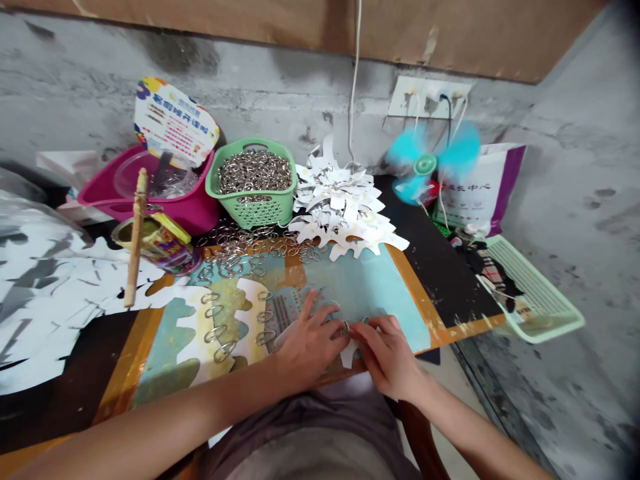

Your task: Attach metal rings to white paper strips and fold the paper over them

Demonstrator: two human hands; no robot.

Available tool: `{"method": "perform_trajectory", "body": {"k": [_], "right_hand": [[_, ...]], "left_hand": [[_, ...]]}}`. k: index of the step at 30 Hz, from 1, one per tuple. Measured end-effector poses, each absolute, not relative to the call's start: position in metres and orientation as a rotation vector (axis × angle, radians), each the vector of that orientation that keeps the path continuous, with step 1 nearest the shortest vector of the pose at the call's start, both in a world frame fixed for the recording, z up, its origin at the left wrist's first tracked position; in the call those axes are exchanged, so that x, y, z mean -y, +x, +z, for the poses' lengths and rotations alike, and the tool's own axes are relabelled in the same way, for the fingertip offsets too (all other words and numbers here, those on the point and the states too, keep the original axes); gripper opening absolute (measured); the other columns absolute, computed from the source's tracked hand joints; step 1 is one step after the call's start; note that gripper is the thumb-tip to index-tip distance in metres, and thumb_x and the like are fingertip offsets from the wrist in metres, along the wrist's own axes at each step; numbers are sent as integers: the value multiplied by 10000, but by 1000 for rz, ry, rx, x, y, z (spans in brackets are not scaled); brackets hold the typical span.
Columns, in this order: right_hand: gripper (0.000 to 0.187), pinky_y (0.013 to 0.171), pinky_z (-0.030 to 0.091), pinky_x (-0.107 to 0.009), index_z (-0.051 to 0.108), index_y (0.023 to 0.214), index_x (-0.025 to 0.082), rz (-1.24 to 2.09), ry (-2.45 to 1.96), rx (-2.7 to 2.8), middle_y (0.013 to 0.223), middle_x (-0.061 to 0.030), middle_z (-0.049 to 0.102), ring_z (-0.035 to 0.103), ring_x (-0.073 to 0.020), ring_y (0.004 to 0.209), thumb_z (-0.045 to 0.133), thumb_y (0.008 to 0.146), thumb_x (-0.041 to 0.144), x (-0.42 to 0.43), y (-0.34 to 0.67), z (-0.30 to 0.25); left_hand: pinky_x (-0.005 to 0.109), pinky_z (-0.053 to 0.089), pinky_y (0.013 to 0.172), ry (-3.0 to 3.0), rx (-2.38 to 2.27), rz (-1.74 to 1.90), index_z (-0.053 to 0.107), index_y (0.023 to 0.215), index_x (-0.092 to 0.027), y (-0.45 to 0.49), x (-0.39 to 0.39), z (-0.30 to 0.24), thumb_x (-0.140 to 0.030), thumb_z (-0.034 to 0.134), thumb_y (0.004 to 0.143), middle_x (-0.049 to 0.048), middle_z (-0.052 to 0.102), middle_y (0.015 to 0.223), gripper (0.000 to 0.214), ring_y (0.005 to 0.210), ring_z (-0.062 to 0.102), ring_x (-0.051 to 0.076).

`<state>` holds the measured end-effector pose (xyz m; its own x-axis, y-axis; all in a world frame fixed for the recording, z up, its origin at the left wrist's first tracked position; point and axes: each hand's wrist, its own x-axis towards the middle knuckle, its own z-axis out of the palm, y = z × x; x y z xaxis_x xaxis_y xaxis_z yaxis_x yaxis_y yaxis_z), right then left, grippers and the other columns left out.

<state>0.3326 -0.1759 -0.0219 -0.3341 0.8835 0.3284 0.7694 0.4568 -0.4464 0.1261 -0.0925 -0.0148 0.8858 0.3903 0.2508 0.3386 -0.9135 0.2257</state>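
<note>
My left hand (310,341) and right hand (387,355) meet at the near edge of the desk (450,280), almost touching. Between them lies a small metal ring (345,327), at three o'clock from my left fingertips and nine o'clock from my right. It is a shade nearer the left. My left grip is narrow, with thumb and fingertip drawn in at the ring, though I cannot tell whether they really clamp it. My right grip is pinched shut on a white card (349,355). The part of the card that shows runs roughly six to twelve o'clock, and its top end sits just under the ring.

At nine o'clock from my left hand, a row of rings (220,327) lies on a printed sheet (360,287). Farther out at eleven o'clock there is a loose heap of rings (250,248). Beyond it stands a green basket (273,210) full of more. A pile of white cut-outs (340,213) sits at twelve o'clock, just beside the basket.

At ten o'clock a tin (160,241) holds a stick (134,240), and a pink tub (190,210) is behind it. Well out at two o'clock a blue fan (426,164) spins, and a pale tray (545,307) hangs off the desk at three o'clock.
</note>
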Motion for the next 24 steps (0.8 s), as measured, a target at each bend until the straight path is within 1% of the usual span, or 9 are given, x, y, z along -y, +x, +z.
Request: {"method": "perform_trajectory", "body": {"k": [3,6,9,11,13,15,19,21,24], "right_hand": [[471,786,376,-419,445,1350,122,271,-1409,2221,919,-107,700,547,-268,878,456,879,103,176,332,-22],[460,808,373,-444,406,1371,98,253,-1447,2241,911,-116,695,545,-278,883,449,913,112,177,331,-23],[482,810,377,-451,372,1384,96,265,-1445,2203,961,-123,697,539,-280,882,454,909,101,179,328,-24],[497,807,385,-446,365,1386,113,289,-1443,2163,1007,-126,699,544,-280,892,461,899,90,181,326,-25],[501,805,397,-443,368,1380,123,297,-1452,2122,1035,-132,694,552,-284,907,467,890,84,182,326,-25],[491,810,405,-444,379,1364,124,305,-1460,2095,1051,-138,687,558,-289,924,475,884,85,184,325,-25],[469,845,403,-447,384,1344,137,359,-1457,2057,1086,-130,682,558,-285,952,479,888,80,186,326,-27],[460,850,397,-447,384,1342,133,367,-1456,2047,1098,-131,678,549,-284,957,477,894,82,186,326,-27],[441,838,385,-447,401,1330,123,369,-1469,2051,1101,-138,676,538,-286,952,475,897,90,185,326,-27]], "left_hand": [[701,21,1167,2838,-576,455,688,1060,-240,124,94,-12,-112,591,882,53,709,1049,239,1205,511,302],[675,18,1174,2737,-596,460,700,1033,-242,122,91,-4,-119,605,826,39,717,1034,259,1202,517,306],[631,161,1163,2622,-638,382,699,1023,-230,126,81,4,-175,623,814,38,706,965,229,1141,550,290],[615,265,1118,2627,-672,288,696,1026,-209,132,71,8,-208,628,844,64,676,989,194,1078,567,279],[638,299,1083,2697,-680,188,704,993,-194,140,63,10,-224,632,872,108,626,1109,144,1100,551,294],[696,279,1067,2774,-614,106,714,920,-186,148,59,12,-220,628,886,143,562,1222,99,1191,501,328],[781,250,1035,2828,-490,0,708,905,-148,157,57,18,-179,660,856,192,500,1301,75,1295,418,376],[780,258,1039,2799,-499,-52,703,906,-133,160,57,22,-140,672,825,191,504,1293,87,1286,430,374],[737,301,1056,2727,-501,-110,702,863,-149,161,60,24,-127,651,818,154,515,1276,71,1258,465,340]]}}
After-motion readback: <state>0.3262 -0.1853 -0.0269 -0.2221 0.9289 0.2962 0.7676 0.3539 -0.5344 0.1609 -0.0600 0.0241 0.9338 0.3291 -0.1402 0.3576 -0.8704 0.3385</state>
